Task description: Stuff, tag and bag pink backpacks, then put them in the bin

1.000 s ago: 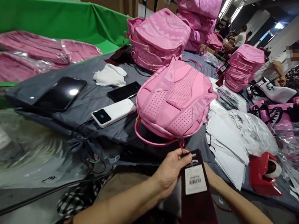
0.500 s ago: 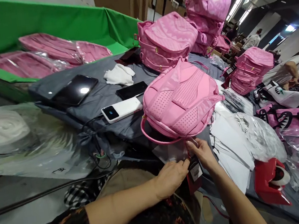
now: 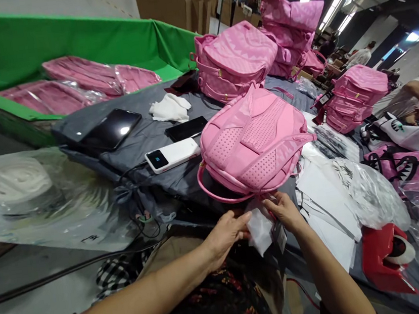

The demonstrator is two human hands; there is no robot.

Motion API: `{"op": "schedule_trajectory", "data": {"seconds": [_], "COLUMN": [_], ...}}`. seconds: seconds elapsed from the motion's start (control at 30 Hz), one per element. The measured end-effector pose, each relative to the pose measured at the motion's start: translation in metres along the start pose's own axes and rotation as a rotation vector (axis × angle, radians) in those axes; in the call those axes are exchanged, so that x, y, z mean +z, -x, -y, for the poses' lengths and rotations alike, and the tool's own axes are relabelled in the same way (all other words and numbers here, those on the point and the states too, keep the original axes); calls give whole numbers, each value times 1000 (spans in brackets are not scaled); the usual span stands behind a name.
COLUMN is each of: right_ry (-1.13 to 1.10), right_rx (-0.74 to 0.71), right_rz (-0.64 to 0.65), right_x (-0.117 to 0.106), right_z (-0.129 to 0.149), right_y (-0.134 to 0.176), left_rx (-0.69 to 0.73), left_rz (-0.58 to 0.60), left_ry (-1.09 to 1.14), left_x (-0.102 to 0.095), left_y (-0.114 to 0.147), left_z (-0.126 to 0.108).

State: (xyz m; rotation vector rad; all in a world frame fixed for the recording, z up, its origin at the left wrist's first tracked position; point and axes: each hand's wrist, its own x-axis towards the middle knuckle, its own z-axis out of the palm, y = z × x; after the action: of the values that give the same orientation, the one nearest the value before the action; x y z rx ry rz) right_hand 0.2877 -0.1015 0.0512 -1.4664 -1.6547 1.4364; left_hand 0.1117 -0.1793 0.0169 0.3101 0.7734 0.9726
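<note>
We see a pink padded backpack point(image 3: 256, 143) lying on the dark grey cloth-covered table point(image 3: 185, 183), its perforated back panel and straps facing up. Its carry loop end is toward us, at the table's near edge. Just below it, our left hand point(image 3: 229, 238) pinches the edge of a thin, translucent white plastic sheet point(image 3: 260, 232). Our right hand point(image 3: 285, 211) is closed at the fingertips on a thin red cord, close under the bag, with a dark rectangular hang tag point(image 3: 281, 236) dangling beneath it, beside the sheet. The blur keeps us from telling whether the sheet is a small pouch or a flat piece, or whether it touches the tag.

We judge that the step in hand is bringing the plastic and the tag together, probably to cover the tag. The next move would call for our right hand to steady the cord while our left lines the plastic up with the tag, without tugging on the cord. Loose white paper sheets point(image 3: 325, 214) and a red tape dispenser point(image 3: 380, 258) lie to our right, clear of both hands.
</note>
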Motion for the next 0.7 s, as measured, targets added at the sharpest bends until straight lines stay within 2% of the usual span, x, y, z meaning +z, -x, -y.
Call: {"op": "schedule_trajectory", "data": {"seconds": [0.07, 0.13, 0.23, 0.3, 0.43, 0.53, 0.6, 0.7], "right_ry": [24, 47, 52, 45, 105, 233, 321, 444], "right_rx": [9, 0, -33, -37, -57, -46, -90, -307], "right_rz": [18, 35, 68, 88, 99, 133, 83, -139], "right_x": [-3, -5, -5, -5, -10, -20, -25, -26], "right_z": [2, 5, 12, 16, 15, 7, 3, 1], "right_y": [-2, -3, -3, -3, -1, 0, 1, 6], "left_rx": [-139, -142, -66, -42, 36, 227, 350, 395], "left_rz": [94, 47, -158, -249, -321, -365, -380, -363], "left_ry": [68, 101, 183, 232, 221, 95, 4, -14], "left_x": [4, 9, 18, 23, 22, 17, 15, 17], "left_y": [-4, -13, -31, -39, -41, -34, -29, -28], "left_z": [1, 2, 0, -2, -1, 2, 5, 8]}}
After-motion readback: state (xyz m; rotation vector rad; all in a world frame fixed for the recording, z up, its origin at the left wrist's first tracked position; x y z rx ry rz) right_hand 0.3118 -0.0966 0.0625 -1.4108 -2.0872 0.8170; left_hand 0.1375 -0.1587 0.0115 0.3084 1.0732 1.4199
